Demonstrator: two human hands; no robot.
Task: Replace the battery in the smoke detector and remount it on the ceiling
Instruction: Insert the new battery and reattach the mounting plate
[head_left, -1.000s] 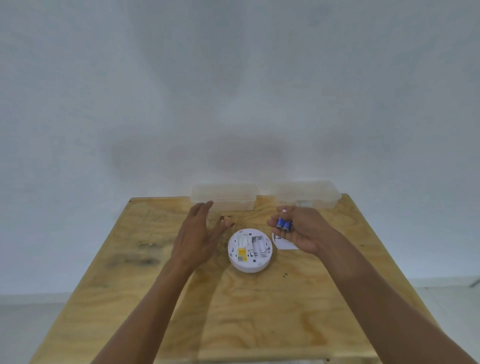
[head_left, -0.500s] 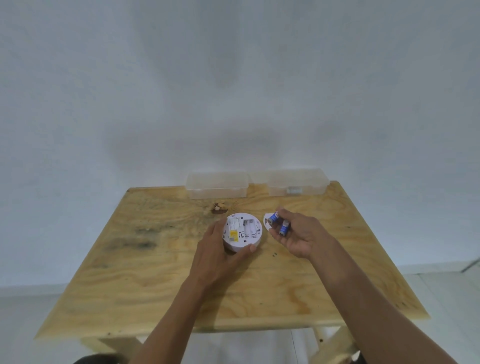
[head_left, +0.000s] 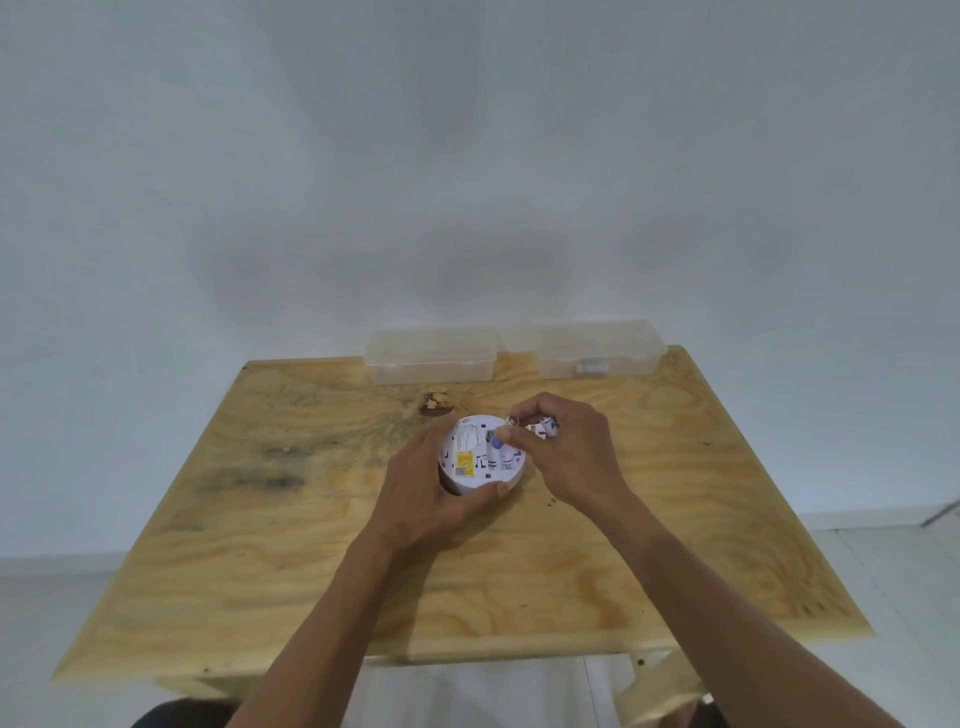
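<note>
Left hand (head_left: 423, 499) cups my smoke detector (head_left: 480, 460) mid-table while right hand (head_left: 563, 449) pinches a battery (head_left: 497, 443) over its bay — insertion step, I judge — next, seat it squarely.

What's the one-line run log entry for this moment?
phase: battery insertion | left hand: steadies smoke detector on table | right hand: presses battery into bay, holds spare | mounted: no

Two clear boxes (head_left: 431, 356) line the table's (head_left: 260, 545) far edge.
</note>
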